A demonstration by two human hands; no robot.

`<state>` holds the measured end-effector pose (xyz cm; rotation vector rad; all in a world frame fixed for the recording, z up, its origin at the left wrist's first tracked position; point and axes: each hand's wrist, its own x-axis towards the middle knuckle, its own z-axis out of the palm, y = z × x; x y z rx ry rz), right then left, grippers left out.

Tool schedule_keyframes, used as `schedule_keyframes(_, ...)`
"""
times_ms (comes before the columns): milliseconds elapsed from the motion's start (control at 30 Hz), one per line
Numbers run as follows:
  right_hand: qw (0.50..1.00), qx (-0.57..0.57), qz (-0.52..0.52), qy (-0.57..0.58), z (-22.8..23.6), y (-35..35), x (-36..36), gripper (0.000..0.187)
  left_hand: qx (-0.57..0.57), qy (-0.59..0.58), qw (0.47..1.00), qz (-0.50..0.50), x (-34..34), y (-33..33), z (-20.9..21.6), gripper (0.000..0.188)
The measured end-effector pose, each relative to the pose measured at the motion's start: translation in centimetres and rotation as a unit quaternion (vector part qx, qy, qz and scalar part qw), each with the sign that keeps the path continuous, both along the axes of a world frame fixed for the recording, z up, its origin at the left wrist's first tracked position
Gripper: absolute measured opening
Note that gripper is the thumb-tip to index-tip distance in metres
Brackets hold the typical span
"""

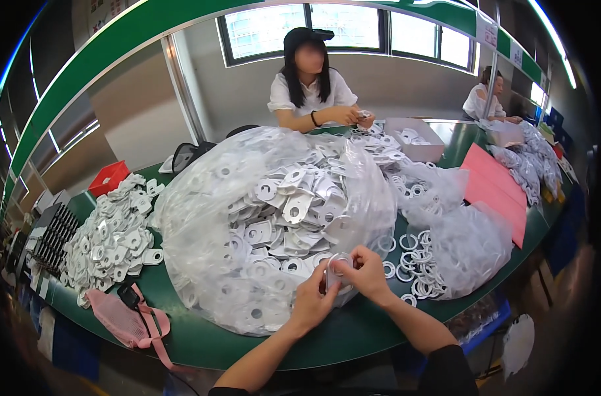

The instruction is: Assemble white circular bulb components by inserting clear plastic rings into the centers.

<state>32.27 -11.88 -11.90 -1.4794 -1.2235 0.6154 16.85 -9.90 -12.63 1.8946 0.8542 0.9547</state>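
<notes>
My left hand (pixel 316 301) and my right hand (pixel 368 272) meet in front of a large clear plastic bag (pixel 188 264). Between them they grip a white plastic part with a ring (pixel 341 263) at its top. The left fingers hold its lower left side; my right thumb and fingers press on the ring. Many white plates with round holes (pixel 294 212) fill the opened bag just beyond my hands. Loose white rings (pixel 416 264) lie to the right, spilling from a smaller clear bag (pixel 472 247).
A pile of white plates (pixel 112 241) lies at left, by a red bin (pixel 109 177) and black racks (pixel 52 234). A pink mesh pouch (pixel 126 320) sits at the front left edge. Pink sheets (pixel 495 191) and a white box (pixel 416 140) are at right. A co-worker (pixel 314 92) sits opposite.
</notes>
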Motion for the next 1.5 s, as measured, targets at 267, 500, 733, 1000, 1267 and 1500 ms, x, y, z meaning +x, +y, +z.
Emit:
schedule_keyframes(267,0.994,0.045,0.1,-0.029,0.8,0.0,1.4,0.018,-0.189,-0.163,0.966,-0.073,-0.3,1.2,0.4,0.041)
schedule_keyframes(500,0.995,0.006,0.076,-0.057,1.1,-0.1,0.9,0.022,-0.246,-0.227,0.938,-0.093,-0.4,1.5,-0.6,0.032)
schedule_keyframes(733,0.992,0.004,0.123,-0.006,0.9,-0.2,1.0,0.02,-0.223,-0.211,0.949,-0.075,-1.1,1.7,0.6,0.033)
schedule_keyframes(1000,0.992,0.09,-0.034,-0.084,2.3,0.0,5.2,0.018,-0.041,-0.346,0.888,0.299,-12.3,11.9,9.1,0.032)
schedule_keyframes(1267,0.976,0.101,-0.141,-0.134,2.9,0.2,8.4,0.022,-0.015,-0.407,0.747,0.525,-27.9,20.5,13.5,0.088)
schedule_keyframes(1500,0.966,0.08,-0.156,-0.188,2.4,-0.4,10.4,0.021,0.204,0.089,0.955,0.193,-11.8,17.4,12.0,0.02)
